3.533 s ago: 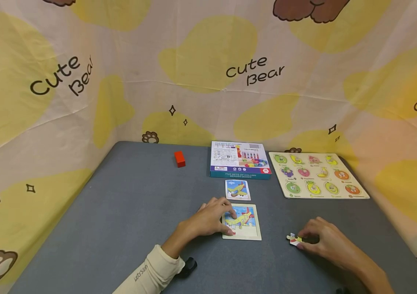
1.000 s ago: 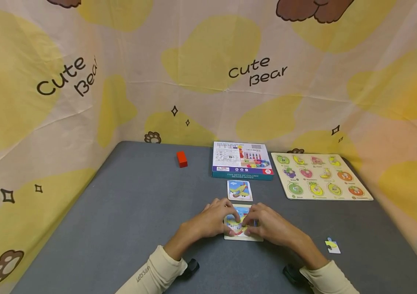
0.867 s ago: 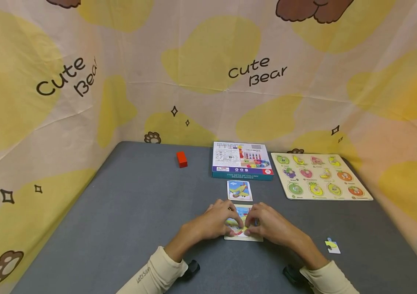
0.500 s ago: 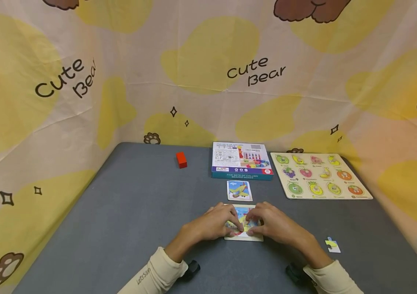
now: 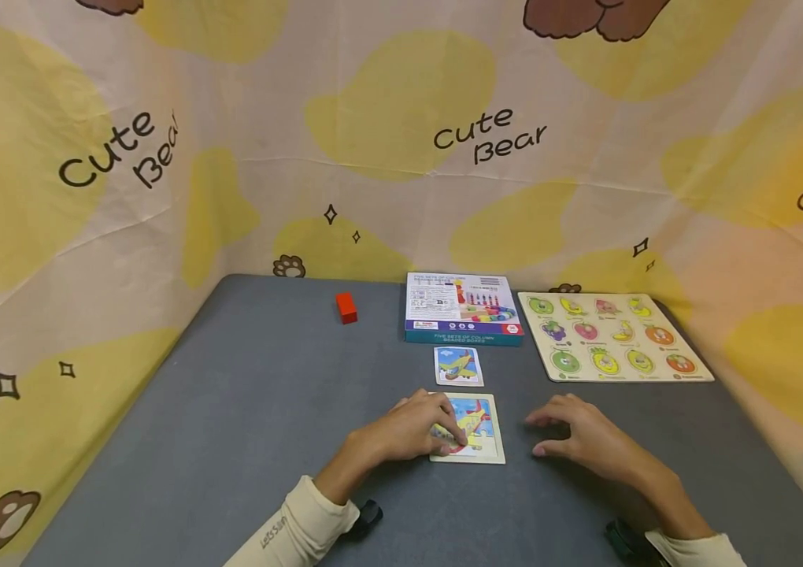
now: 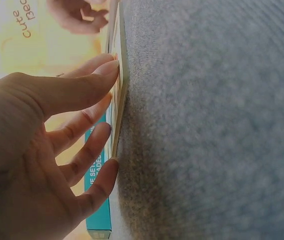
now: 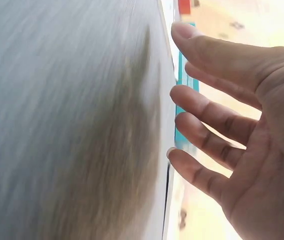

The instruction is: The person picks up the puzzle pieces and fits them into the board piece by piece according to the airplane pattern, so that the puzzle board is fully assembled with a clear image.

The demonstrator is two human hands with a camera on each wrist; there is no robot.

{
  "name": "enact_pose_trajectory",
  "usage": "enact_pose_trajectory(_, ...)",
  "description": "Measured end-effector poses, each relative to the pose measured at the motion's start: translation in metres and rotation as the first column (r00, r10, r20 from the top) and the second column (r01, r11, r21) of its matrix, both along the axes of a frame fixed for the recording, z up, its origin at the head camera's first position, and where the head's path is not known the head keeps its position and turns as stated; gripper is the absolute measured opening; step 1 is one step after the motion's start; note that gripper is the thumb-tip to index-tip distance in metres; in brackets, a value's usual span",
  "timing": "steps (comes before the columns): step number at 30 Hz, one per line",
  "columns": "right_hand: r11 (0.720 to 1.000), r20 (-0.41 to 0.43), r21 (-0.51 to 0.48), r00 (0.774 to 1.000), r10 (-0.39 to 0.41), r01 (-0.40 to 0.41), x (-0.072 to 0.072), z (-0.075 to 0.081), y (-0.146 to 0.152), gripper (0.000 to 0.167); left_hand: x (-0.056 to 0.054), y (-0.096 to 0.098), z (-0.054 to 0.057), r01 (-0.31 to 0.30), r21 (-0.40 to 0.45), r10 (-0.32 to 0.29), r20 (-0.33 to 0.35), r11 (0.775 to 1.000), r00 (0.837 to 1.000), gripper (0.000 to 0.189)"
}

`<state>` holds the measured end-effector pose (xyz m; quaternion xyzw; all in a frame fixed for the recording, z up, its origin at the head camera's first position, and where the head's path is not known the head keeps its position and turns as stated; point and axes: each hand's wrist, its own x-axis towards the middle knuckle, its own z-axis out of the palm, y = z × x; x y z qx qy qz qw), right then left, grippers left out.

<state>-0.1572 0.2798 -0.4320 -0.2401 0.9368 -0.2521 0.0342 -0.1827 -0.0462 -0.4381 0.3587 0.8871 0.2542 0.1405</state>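
Note:
A square wooden jigsaw tray point(image 5: 497, 429) with a yellow aeroplane picture lies on the table, with a pale bare patch at its lower right. On its left side rests my left hand point(image 5: 408, 429), index fingertip on the pieces and thumb near the front corner. The left wrist view shows this hand point(image 6: 36, 135) with spread fingers touching the tray's edge. My right hand point(image 5: 593, 437) hovers right of the tray, apart from it. In the right wrist view that hand point(image 7: 237, 115) has loosely spread fingers and holds nothing. The loose piece seen earlier is hidden by my right arm.
A small aeroplane picture card point(image 5: 458, 366) lies just behind the tray. Farther back are a boxed bead set point(image 5: 464, 309), a fruit puzzle board point(image 5: 614, 339) at the right and a red block point(image 5: 346, 308) at the left. Fabric walls enclose the table point(image 5: 288, 378).
Over the last seconds my right hand brought a piece to the tray, worked there beside the left hand, let go and drew away to the right. My left hand stayed on the tray.

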Motion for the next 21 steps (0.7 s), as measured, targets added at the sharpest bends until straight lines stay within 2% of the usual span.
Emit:
enact_pose_trajectory(13,0.986,0.014,0.03,0.986,-0.167,0.167,0.03,-0.002,0.066,0.041,0.0,0.0,-0.001,-0.004,0.008,0.004,0.025,1.0,1.0,0.02)
enact_pose_trajectory(21,0.982,-0.035,0.029,0.982,-0.186,0.187,0.038,-0.007,0.093,0.043,-0.001,0.0,-0.001,0.001,0.033,-0.002,0.031,0.999,1.0,0.021)
